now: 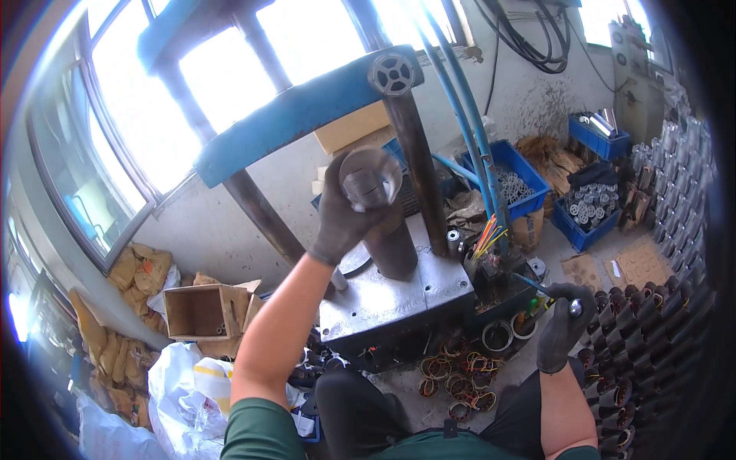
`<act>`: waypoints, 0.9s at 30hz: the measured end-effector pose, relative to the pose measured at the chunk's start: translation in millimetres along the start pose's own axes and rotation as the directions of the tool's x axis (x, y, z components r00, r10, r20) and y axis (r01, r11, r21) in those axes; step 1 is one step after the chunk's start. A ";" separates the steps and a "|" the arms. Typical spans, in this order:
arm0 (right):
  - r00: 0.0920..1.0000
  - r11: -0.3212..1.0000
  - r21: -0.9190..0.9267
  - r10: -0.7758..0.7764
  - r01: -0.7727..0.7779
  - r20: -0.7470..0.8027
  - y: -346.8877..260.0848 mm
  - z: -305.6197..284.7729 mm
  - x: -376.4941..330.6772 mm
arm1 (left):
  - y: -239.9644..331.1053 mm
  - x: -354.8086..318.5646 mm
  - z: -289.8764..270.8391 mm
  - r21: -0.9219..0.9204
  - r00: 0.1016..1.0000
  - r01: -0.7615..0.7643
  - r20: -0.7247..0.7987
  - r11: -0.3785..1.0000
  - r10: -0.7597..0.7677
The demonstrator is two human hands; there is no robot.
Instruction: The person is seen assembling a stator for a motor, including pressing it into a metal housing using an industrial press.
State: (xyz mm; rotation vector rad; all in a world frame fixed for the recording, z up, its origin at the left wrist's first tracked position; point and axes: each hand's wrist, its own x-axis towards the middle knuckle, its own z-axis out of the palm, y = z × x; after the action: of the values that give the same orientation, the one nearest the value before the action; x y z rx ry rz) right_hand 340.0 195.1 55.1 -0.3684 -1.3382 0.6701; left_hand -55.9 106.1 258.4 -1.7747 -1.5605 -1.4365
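Observation:
My left hand, in a dark glove, is closed around the side of a hollow metal cylinder. The cylinder is over a dark round post on the press bed; whether they touch I cannot tell. Inside the cylinder's mouth a grey metal piece shows. Off to the right, my right hand, gloved too, is closed on a lever whose thin blue rod reaches toward the press. A shiny round end pokes out of that fist.
The press's blue crossbeam rests on thick columns. Wound wire coils lie below the metal bed. Blue bins of metal parts stand at right, beside stacked dark cylinders. An open carton and plastic bags are at left.

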 end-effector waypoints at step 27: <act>0.999 0.997 0.083 0.000 -0.005 0.054 2.6 -4.2 -0.4 | -118.2 88.8 24.8 -0.319 0.781 0.504 -0.228 0.803 -0.581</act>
State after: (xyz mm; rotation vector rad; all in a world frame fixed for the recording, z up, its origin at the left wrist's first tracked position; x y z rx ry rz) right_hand 343.4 197.3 52.4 -0.2869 -1.3572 0.7397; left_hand -162.2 208.4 284.7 -1.1364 -1.8693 -2.1440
